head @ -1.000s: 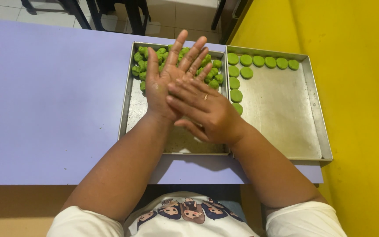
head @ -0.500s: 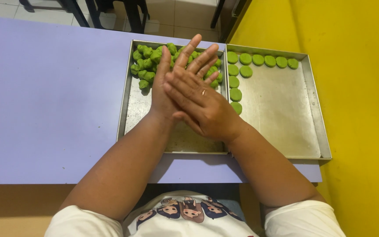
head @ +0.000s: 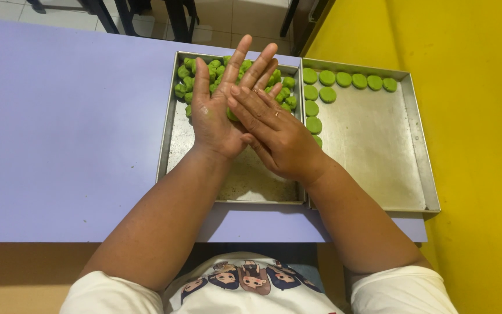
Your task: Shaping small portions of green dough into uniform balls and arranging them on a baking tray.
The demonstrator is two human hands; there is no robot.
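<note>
Green dough lump (head: 231,114) is sandwiched between flat palms: right hand (head: 277,136) crosses over left hand (head: 219,110), both with fingers straight, above the left metal tray (head: 172,136).

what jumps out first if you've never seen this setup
The two hands pressed palm to palm above the left tray: the left hand under, the right hand across it, with a bit of green dough showing between them. Behind them a heap of green dough pieces fills the tray's far end. In the right tray, flat green discs line the far and left edges, beside a yellow wall.
</note>
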